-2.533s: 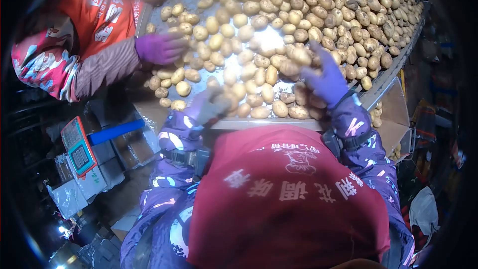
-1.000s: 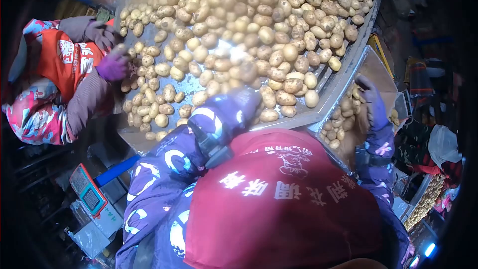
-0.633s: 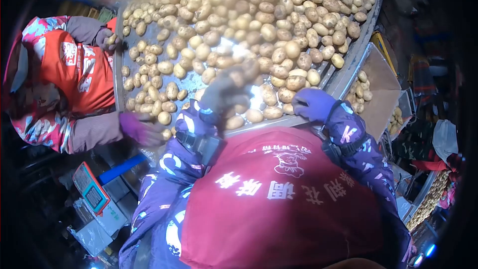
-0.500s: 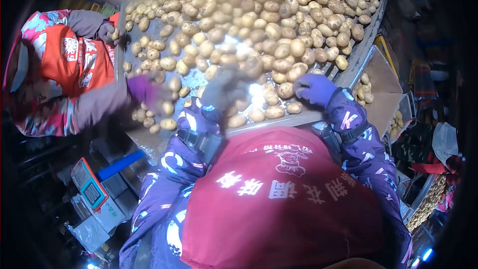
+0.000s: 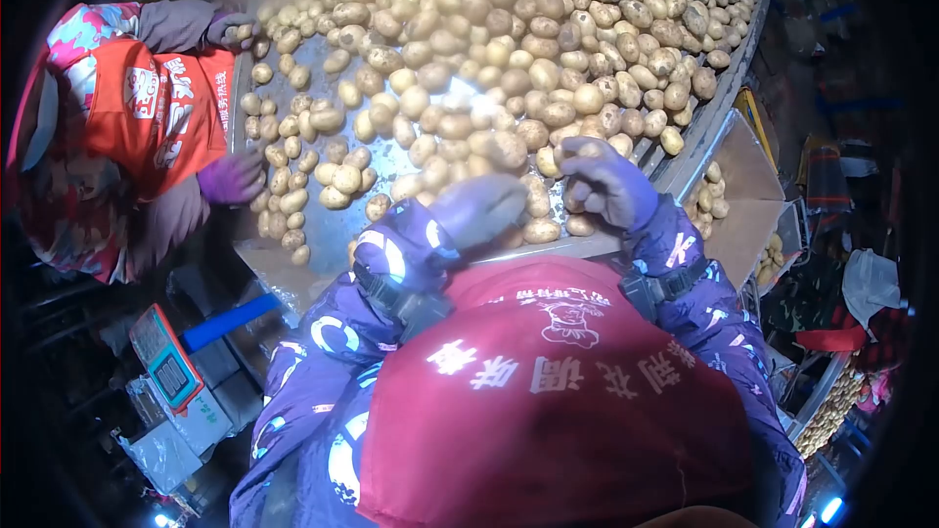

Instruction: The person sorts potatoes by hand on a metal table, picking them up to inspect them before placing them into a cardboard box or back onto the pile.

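Potatoes lie heaped across a metal sorting table, thick at the top and right and more scattered at the left. My left hand, in a purple-grey glove, is low over the potatoes near the table's front edge, blurred, and its fingertips do not show clearly. My right hand, in a purple glove, is at the front edge to the right, palm partly turned up, fingers curled but apart, with potatoes just beside it. No potato shows in its grasp.
At the left a co-worker in a red apron has both gloved hands at the table edge. A carton with potatoes stands to the right. A scale with an orange frame is at the lower left.
My left hand has moved right and slightly down. My right hand has turned, its fingers now spread and curled upward. The co-worker's lower hand has drawn back left; several potatoes have shifted.
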A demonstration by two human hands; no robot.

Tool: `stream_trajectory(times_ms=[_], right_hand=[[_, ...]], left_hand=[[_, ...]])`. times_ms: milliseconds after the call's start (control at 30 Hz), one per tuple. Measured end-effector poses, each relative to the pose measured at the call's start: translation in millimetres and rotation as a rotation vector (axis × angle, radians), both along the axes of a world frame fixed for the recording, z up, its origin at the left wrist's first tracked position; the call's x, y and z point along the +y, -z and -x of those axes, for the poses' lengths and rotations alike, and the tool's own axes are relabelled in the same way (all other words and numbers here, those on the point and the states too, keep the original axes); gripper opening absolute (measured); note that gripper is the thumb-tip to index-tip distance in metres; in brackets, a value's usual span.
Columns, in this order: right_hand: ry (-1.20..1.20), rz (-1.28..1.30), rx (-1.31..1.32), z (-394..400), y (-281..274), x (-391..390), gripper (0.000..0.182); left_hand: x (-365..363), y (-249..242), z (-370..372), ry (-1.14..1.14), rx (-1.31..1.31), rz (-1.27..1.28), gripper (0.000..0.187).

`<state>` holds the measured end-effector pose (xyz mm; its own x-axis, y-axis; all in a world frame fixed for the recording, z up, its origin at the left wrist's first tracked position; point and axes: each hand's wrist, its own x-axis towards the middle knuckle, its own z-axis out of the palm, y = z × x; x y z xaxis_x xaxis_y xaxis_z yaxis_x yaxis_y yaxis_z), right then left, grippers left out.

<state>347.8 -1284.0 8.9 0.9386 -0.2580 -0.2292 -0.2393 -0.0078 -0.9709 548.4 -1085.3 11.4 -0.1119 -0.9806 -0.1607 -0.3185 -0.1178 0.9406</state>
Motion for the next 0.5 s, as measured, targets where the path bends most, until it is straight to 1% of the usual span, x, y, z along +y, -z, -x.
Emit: stream_trajectory(times_ms=[33,67,167,200,267,300,367,400,467,500], right_hand=[[0.057,-0.057,-0.002,5,1,-4,0.050],[0.215,-0.308,0.102,6,-19,1,0.049],[0.354,-0.363,0.107,23,-28,7,0.050],[0.341,-0.329,0.037,29,-25,7,0.049],[0.343,-0.285,-0.021,39,-20,0,0.049],[0.362,-0.274,-0.008,45,-18,-3,0.048],[0.449,-0.426,-0.047,57,-15,-3,0.049],[0.511,-0.587,-0.106,61,-12,0,0.049],[0.553,-0.860,-0.185,67,-12,0,0.052],[0.524,-0.890,-0.210,68,-13,-1,0.051]], left_hand=[[2,21,-2,0.133,-0.406,0.009,0.024],[0,39,6,0.323,-0.621,0.005,0.012],[2,24,14,0.179,-0.546,0.491,0.013],[-1,22,15,0.177,-0.514,0.491,0.013],[-6,25,12,0.212,-0.531,0.528,0.018],[-9,28,11,0.234,-0.535,0.550,0.021],[-14,34,12,0.229,-0.545,0.570,0.029],[-17,34,13,0.228,-0.550,0.581,0.033],[-24,34,19,0.217,-0.565,0.496,0.040],[-30,29,20,0.213,-0.573,0.455,0.043]])
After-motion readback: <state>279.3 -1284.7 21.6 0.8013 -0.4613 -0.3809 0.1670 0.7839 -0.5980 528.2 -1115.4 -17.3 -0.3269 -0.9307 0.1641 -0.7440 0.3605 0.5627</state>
